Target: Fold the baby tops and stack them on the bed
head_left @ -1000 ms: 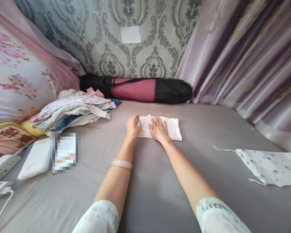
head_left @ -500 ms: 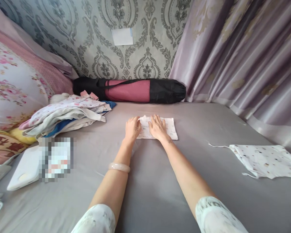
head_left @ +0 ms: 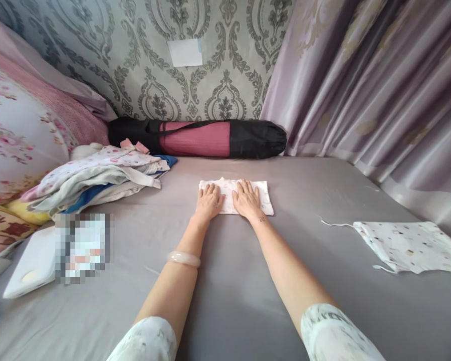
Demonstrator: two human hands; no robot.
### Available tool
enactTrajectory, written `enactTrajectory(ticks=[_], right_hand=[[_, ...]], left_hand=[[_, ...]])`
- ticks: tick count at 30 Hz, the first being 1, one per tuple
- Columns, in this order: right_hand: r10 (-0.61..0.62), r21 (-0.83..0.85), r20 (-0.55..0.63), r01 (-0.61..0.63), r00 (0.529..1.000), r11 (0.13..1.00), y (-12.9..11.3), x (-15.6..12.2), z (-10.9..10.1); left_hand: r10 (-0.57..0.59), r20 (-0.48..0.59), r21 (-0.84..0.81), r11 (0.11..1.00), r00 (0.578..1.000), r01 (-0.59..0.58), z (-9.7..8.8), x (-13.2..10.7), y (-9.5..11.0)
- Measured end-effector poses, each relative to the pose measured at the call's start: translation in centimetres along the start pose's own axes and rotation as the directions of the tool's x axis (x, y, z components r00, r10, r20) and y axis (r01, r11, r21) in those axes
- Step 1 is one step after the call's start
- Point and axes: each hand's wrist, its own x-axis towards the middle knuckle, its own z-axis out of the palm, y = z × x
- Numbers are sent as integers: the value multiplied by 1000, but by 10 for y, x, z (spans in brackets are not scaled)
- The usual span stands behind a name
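A small folded white cloth with a faint print [head_left: 263, 196] lies flat on the grey bed sheet [head_left: 233, 281]. My left hand [head_left: 209, 201] rests palm down on the cloth's left half, fingers stretched out. My right hand [head_left: 247, 199] lies flat on its middle, fingers spread. Both hands press on the cloth side by side and hold nothing. A pale bangle [head_left: 183, 258] sits on my left wrist.
A pile of folded clothes [head_left: 97, 175] lies at the left, by floral pillows [head_left: 18, 145]. A black and pink rolled mat bag [head_left: 199, 138] lies along the wall. Another printed cloth with strings [head_left: 406, 245] lies at the right, near purple curtains [head_left: 379, 90]. A white device [head_left: 30, 263] sits front left.
My left hand moved from the cloth's left edge onto the cloth and opened flat. The cloth's left end now shows beyond the hand. The view shifted slightly.
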Motion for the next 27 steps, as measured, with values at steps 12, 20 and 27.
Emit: enactTrajectory(ticks=[12,20,27], right_hand=[[119,56,-6,-119,993,991,17,7,-27],[185,3,25,-185,982,983,37,5,-16],[200,-14,39,-199,979,980,37,5,-8]], left_hand=[[25,-173,-46,998,985,-34,-12,0,8],[-18,-89,2,1000,996,19,-3,2,3],[-84,79,157,985,993,71,-6,0,5]])
